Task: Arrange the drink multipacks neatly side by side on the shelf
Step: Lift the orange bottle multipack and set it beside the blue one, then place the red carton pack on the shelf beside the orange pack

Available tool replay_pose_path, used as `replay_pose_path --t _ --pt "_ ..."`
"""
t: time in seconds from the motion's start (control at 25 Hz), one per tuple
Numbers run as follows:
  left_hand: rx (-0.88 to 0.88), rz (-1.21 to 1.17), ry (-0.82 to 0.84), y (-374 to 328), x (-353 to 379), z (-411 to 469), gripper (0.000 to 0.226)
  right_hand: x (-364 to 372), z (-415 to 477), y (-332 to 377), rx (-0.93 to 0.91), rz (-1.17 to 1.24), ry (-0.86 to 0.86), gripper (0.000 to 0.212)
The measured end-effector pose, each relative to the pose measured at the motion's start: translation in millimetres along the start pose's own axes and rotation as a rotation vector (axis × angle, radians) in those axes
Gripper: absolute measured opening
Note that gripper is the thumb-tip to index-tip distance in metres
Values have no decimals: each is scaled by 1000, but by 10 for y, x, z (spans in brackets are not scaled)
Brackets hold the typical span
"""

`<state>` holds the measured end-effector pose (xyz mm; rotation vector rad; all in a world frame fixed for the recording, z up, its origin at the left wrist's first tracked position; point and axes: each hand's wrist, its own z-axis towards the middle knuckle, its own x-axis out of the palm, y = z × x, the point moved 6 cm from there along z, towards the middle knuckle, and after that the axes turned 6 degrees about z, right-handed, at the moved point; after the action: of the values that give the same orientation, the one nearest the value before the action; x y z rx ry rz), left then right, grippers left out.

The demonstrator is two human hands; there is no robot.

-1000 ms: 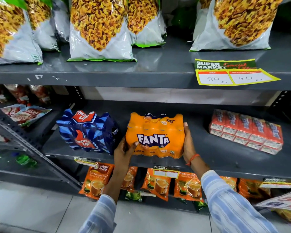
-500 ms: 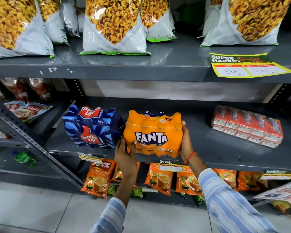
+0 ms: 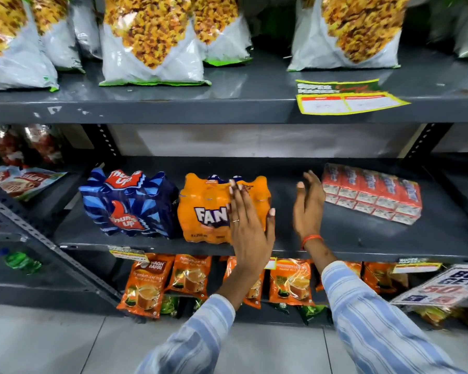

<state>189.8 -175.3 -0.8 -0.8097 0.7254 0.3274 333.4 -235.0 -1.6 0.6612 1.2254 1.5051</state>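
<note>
Head view: the left hand (image 3: 247, 225) lies flat with fingers together and stretched out, palm against the front right part of the orange Fanta pack (image 3: 214, 209), covering the end of its label. At three o'clock from it the right hand (image 3: 308, 206) is spread and held edge-on, just clear of the pack, gripping nothing, an orange band on its wrist. Both sleeves are striped blue and white. The Fanta pack stands on the middle shelf (image 3: 335, 238), touching the blue Thums Up pack (image 3: 130, 203) at its nine o'clock. At three o'clock, well apart, lies a red carton pack (image 3: 370, 193), slightly askew. Snack bags (image 3: 152, 39) sit at twelve o'clock, tea pouches (image 3: 146, 286) at six.
</note>
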Motion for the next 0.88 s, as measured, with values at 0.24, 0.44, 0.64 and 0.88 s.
replay_pose_path --t 0.24,0.44,0.64,0.88 --pt "107 86 1 -942 547 239 71 -955 593 -368 -113 -324 -76 53" --pt "-10 -119 399 -1315 1528 565 69 -1838 1030 -1109 199 -538 -167 71" --pt "-393 -318 803 -954 2426 824 46 -2251 1290 -1660 615 -221 -20 65" --pt "-415 -634 649 -948 2256 630 36 -2366 1153 -1872 437 8 48 77"
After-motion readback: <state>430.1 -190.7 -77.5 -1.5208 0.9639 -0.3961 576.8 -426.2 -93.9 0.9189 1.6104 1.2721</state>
